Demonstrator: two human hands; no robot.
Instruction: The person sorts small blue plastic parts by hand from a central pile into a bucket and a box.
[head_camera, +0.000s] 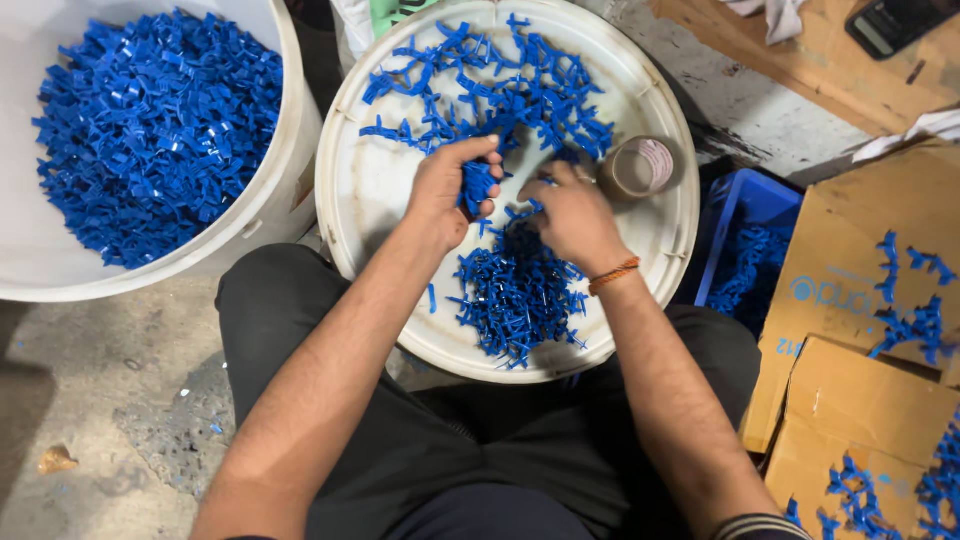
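1. The landmark is the lid (370, 190), a round white one lying flat across the person's lap; blue clips (520, 290) lie on it in two loose heaps, one at its far side and one at its near side.
2. The left hand (450, 190) hangs over the lid's middle, fingers curled shut round a small bunch of clips whose ends stick out below the fist.
3. The right hand (575, 215) is just right of it, also over the lid's middle, fingers bent down into the pile; whether it has pinched a clip I cannot tell (the fingertips are hidden).
4. A tape roll (640, 165) stands on the lid's right edge, near the right hand.
5. Left of the lid is a white bucket (290, 190) heaped with the same clips; right of it are a blue crate (760, 200) and cardboard boxes (860, 400) with more.
6. The clips look like light, stiff moulded plastic with thin arms. They likely snag on one another, so a bunch lifts as a tangle. A single piece is best pinched by its stem with fingertips.
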